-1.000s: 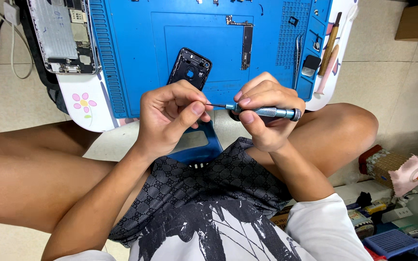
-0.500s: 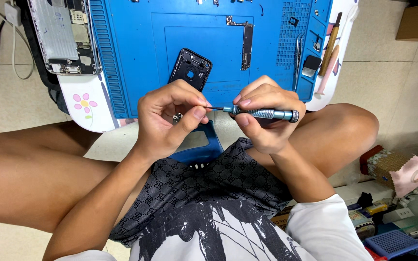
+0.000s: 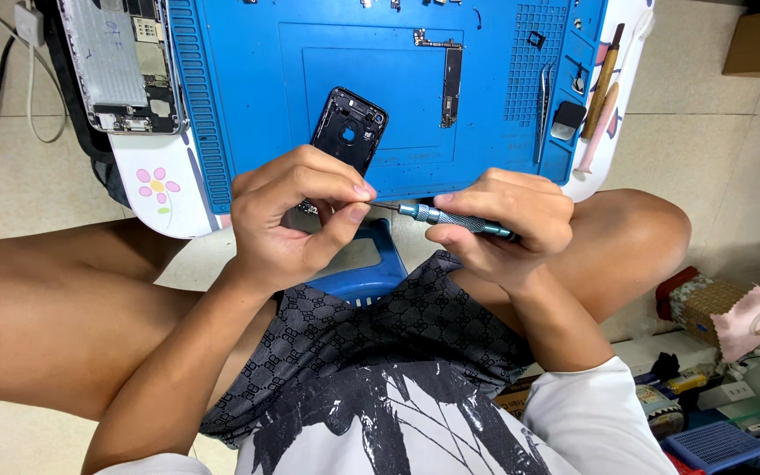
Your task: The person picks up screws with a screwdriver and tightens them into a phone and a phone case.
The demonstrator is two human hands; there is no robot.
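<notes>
The right hand (image 3: pixel 507 220) is closed around a screwdriver (image 3: pixel 455 220), a slim teal-grey tool with a knurled handle that lies nearly level across the fingers; the handle's far end sticks out of the fist toward 3 o'clock, and the thin metal shaft points toward 9 o'clock. The left hand (image 3: pixel 296 220) sits just beside it at 9 o'clock, thumb and forefinger pinched together right at the shaft's tip; whatever lies between those fingertips is too small to tell. The two hands are near each other but do not touch, joined only by the bare shaft. Just past the left hand's knuckles, at 12 o'clock, a black phone frame (image 3: pixel 349 130) lies tilted on a blue mat (image 3: pixel 239 79), its lower end hidden behind the fingers. Farther out on the mat, at 12 o'clock from the right hand, lies a narrow board (image 3: pixel 452 79), and toward 1 o'clock a pair of tweezers (image 3: pixel 542 110) and a dark spudger tip sit by the mat's right edge. A silver phone shell (image 3: pixel 120 62), opened and face up, rests at 10 o'clock from the left hand, off the mat's left edge. Below the hands, at 6 o'clock, a blue stool (image 3: pixel 371 264) edge shows between the knees.
</notes>
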